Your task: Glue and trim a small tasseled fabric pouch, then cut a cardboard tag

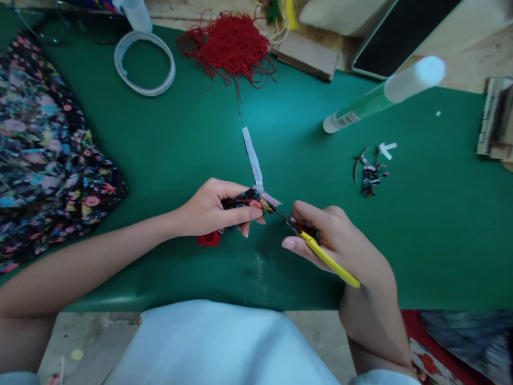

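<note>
My left hand (224, 208) pinches a small folded piece of dark floral fabric (244, 200) between thumb and fingers. A narrow whitish strip (251, 155) reaches up from the fabric's end and lies on the green surface. Below the hand, a bit of red material (209, 239) shows at the fabric's lower end; how it is joined is hidden. My right hand (332, 235) is closed round yellow-handled thread snips (326, 259). Their dark blades touch the fabric's right end, beside a pale pink flap, close to my left thumb.
Black floral cloth (52, 155) covers the left side. Farther back are a tape roll (145, 64), a heap of red cords (232, 45), a cardboard block (308, 56) and a phone (404, 35). A glue stick (380, 99) stands at right, near fabric scraps (371, 176).
</note>
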Demonstrator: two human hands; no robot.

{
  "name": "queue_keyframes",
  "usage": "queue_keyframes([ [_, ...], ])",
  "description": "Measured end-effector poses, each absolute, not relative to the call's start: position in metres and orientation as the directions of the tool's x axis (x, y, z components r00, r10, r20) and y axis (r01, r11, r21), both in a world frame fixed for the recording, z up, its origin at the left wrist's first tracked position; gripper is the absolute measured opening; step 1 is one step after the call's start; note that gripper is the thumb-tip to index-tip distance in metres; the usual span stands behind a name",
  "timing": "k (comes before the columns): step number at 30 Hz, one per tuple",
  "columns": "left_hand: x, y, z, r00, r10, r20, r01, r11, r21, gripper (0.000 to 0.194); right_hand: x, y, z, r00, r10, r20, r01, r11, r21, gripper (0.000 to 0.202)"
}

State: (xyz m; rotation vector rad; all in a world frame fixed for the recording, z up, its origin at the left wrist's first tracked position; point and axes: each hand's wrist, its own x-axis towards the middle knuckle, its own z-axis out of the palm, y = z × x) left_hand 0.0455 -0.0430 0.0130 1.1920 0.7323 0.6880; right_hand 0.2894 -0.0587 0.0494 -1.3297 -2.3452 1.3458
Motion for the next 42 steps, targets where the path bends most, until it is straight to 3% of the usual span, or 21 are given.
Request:
queue_keyframes([
  [17, 0.0463, -0.0429, 0.0134, 0.585, 0.797, -0.15, -0.06, 0.227, 0.972, 0.014, 0.288, -0.0592, 0.047, -0.624, 0.726, -0.289, 0.611, 0.223, -0.759, 0.045],
  [29, 0.0435, -0.0409, 0.0082, 0.65, 0.751, -0.119, -0.179, 0.303, 0.936, 0.019, 0.2886, -0.0591, 0.0455, -0.611, 0.726, -0.316, 0.616, 0.185, -0.766, 0.049],
  [42, 0.0435, -0.0406, 0.0077, 0.695, 0.719, -0.008, -0.073, 0.082, 0.994, 0.02, 0.2834, -0.0651, 0.0487, -0.655, 0.675, -0.339, 0.578, 0.159, -0.8, 0.064],
])
